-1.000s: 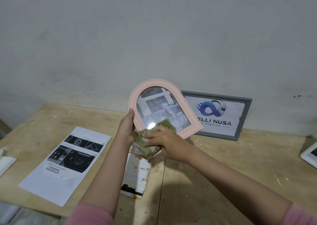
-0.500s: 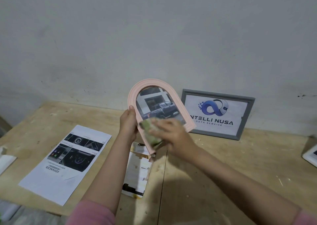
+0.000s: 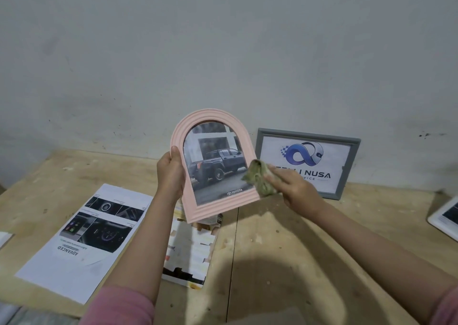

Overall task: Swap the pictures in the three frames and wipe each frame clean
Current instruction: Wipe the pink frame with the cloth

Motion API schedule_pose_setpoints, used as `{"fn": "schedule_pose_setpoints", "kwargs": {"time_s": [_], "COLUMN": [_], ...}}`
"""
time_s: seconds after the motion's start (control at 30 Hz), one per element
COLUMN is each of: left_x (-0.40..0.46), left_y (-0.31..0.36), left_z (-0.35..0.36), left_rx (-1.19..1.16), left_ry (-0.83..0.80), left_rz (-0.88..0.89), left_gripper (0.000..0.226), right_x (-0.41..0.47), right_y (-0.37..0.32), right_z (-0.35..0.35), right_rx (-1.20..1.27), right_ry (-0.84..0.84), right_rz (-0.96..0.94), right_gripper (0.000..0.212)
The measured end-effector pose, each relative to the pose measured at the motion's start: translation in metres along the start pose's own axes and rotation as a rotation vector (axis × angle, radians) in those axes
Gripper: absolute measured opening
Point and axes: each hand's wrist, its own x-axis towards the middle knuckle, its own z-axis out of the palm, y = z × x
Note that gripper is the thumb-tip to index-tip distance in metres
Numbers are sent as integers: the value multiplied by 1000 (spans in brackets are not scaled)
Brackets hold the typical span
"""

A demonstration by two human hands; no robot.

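The picture inside the pink arched frame (image 3: pixel 198 208), at the centre of the view, carries a white "TOYOTA" with the maker's emblem beside it, low on the picture under a dark pickup truck. In the grey frame (image 3: pixel 352 166) to the right of centre, the logo sheet reads "NUSA" in dark blue (the word before it is hidden behind a hand and cloth), with a smaller line below ending in "VICE". The printed sheet (image 3: pixel 81 235) at lower left shows "ADVANCED", upside down to the camera; its smaller lines are too fine to read.

Rough, bare wooden table (image 3: pixel 285 238); matt ridged pink frame (image 3: pixel 198 210), centre, with glossy pane; crumpled green cloth (image 3: pixel 259 177); paper sheet (image 3: pixel 81 245), lower left.
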Motion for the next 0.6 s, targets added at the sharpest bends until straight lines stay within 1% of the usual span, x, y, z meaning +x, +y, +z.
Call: {"fn": "schedule_pose_setpoints", "kwargs": {"time_s": [0.1,0.13,0.17,0.2,0.27,0.33,0.37,0.47,0.53,0.57,0.6], "left_x": [-1,-3,-6,-8,-12,-13,-13,-8,-4,-3,-1], "left_y": [-2,-3,-4,-5,-10,-12,-11,-9,-7,-6,-8], "left_z": [5,10,15,20,25,26,24,16,14,13,12], "left_rx": [70,95,115,132,112,55,26,-62,-74,-70,-68], "left_ry": [-79,-114,-150,-179,-205,-178,-142,-24,29,47,59], "left_rz": [44,58,73,87,106,87,67,-7,-10,4,17], "left_gripper": [40,40,43,45,45,37,34,35,38,38,38], "right_x": [38,56,73,87,103,102,95,56,26,14,4], "right_y": [4,4,3,2,3,3,1,-8,-18,-26,-36], "right_z": [-20,-25,-28,-27,-16,-2,3,22,35,41,42], "right_rx": [174,198,202,190,122,65,64,102,94,86,76], "right_ry": [237,292,311,283,126,-31,-72,-113,-137,-154,-210], "right_rz": [332,381,379,345,258,297,338,334,313,324,334], "right_gripper": [62,62,64,64,72,83,87,95,98,95,89]}}
